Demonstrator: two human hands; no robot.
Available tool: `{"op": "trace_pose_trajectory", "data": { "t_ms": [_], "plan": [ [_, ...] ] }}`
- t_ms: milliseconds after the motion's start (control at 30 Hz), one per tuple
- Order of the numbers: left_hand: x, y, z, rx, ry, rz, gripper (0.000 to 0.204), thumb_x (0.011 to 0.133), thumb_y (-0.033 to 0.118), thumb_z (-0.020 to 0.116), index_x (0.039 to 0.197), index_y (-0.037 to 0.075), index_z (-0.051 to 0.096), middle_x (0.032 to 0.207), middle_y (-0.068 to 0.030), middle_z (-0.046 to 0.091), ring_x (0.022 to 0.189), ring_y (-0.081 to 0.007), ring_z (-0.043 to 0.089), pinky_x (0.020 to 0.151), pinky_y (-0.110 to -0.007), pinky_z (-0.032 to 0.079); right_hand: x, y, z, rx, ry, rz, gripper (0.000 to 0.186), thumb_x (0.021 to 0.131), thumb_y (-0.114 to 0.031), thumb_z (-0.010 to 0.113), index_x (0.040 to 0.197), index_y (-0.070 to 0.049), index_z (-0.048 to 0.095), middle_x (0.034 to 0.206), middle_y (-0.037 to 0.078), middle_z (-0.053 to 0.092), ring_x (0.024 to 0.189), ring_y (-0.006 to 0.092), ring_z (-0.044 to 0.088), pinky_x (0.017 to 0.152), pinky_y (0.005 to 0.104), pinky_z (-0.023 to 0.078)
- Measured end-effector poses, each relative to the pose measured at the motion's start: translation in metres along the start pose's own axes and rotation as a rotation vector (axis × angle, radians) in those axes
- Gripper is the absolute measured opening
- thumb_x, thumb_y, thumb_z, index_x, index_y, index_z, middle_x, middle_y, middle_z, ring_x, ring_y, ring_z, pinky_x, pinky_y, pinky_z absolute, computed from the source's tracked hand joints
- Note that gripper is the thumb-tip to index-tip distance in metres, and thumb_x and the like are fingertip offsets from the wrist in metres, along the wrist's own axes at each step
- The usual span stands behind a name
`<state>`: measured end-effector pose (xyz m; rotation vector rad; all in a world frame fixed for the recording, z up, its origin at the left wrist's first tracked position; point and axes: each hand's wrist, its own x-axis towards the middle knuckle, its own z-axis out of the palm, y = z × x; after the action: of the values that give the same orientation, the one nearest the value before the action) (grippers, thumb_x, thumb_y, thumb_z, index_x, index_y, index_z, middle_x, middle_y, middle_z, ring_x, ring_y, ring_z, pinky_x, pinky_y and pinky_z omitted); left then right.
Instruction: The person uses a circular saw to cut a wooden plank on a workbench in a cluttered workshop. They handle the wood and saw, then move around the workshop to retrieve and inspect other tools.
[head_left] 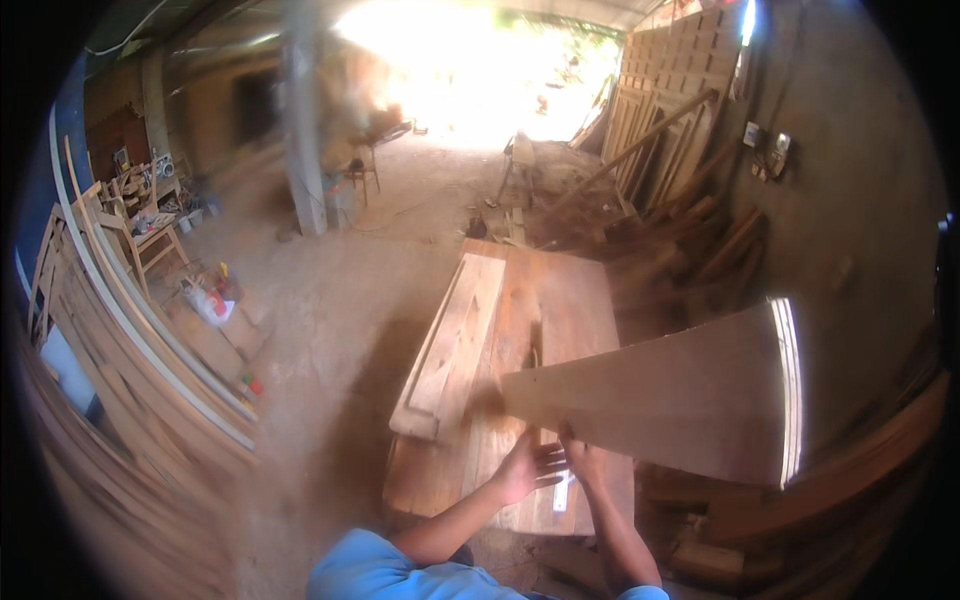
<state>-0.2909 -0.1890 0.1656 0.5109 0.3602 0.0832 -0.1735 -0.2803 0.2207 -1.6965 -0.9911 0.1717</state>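
Observation:
My right hand [583, 460] grips the near edge of a thin wooden panel [670, 400], with the thumb showing at the edge. The panel is raised and tilted over the right side of a wooden table [440, 485], its pale far edge sticking out past the table. Beside it, my left hand [525, 468] is open, its fingers stretched toward the right hand and apart from the panel, as far as I can tell. A light wooden board [462, 335] with a grooved or framed edge lies along the table's left side. Under my hands is a narrow whitish strip [561, 492], its kind unclear.
Scrap wood [700, 245] is heaped along the right wall, below leaning door panels [665, 100]. Long planks [130, 350] stand stacked on the left. A grey post [304, 120] and a wooden chair [155, 245] stand farther back. Bright daylight fills the far opening.

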Motion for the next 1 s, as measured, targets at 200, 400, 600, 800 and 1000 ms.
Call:
{"op": "trace_pose_trajectory", "data": {
  "t_ms": [200,400,600,800,1000],
  "plan": [
    [-0.011,-0.063,0.048,-0.146,0.053,0.195,0.084,0.094,0.079,0.038,0.129,0.006,0.059,0.112,-0.0088,0.065,0.100,-0.0209,0.060,0.091,-0.044,0.049,-0.083,-0.013,-0.066,-0.318,-0.200,-0.122,0.037,0.099,-0.026,0.064,0.128,-0.003,0.064,0.128,0.014,0.066,0.117,0.0264,0.062,0.100,0.0410,0.048],
    [0.024,-0.154,-0.017,-0.422,-0.268,0.173,0.050,0.106,0.051,0.039,0.129,0.011,0.057,0.101,-0.0111,0.063,0.090,-0.0271,0.062,0.082,-0.045,0.054,-0.202,-0.005,-0.161,-0.091,-0.388,0.246,0.056,0.104,-0.036,0.056,0.150,-0.004,0.049,0.146,0.016,0.057,0.138,0.0267,0.051,0.114,0.0373,0.039],
    [0.022,-0.301,-0.134,-0.612,-0.092,0.107,0.034,0.106,0.036,0.049,0.128,0.010,0.055,0.091,-0.0085,0.063,0.078,-0.0241,0.062,0.077,-0.040,0.053,-0.360,0.005,-0.159,0.193,-0.666,1.059,0.068,0.107,-0.056,0.044,0.148,-0.003,0.053,0.137,0.015,0.063,0.124,0.0235,0.057,0.106,0.0391,0.044],
    [-0.037,-0.363,-0.182,-0.607,-0.099,-0.079,0.042,0.105,0.043,0.047,0.130,0.012,0.059,0.100,-0.0119,0.067,0.094,-0.0289,0.066,0.099,-0.046,0.053,-0.467,0.061,-0.068,-0.144,-0.244,1.296,0.093,0.097,-0.073,0.044,0.117,0.016,0.067,0.117,0.037,0.067,0.119,0.0426,0.064,0.103,0.0436,0.045],
    [-0.076,-0.373,-0.198,-0.605,-0.182,-0.179,0.044,0.106,0.044,0.045,0.131,0.011,0.058,0.107,-0.0164,0.069,0.096,-0.0321,0.067,0.101,-0.048,0.052,-0.540,0.079,-0.037,-0.044,-0.067,1.227,0.080,0.097,-0.066,0.054,0.080,0.012,0.065,0.067,0.017,0.061,0.074,0.0201,0.059,0.075,0.0436,0.048]
  ]
}}
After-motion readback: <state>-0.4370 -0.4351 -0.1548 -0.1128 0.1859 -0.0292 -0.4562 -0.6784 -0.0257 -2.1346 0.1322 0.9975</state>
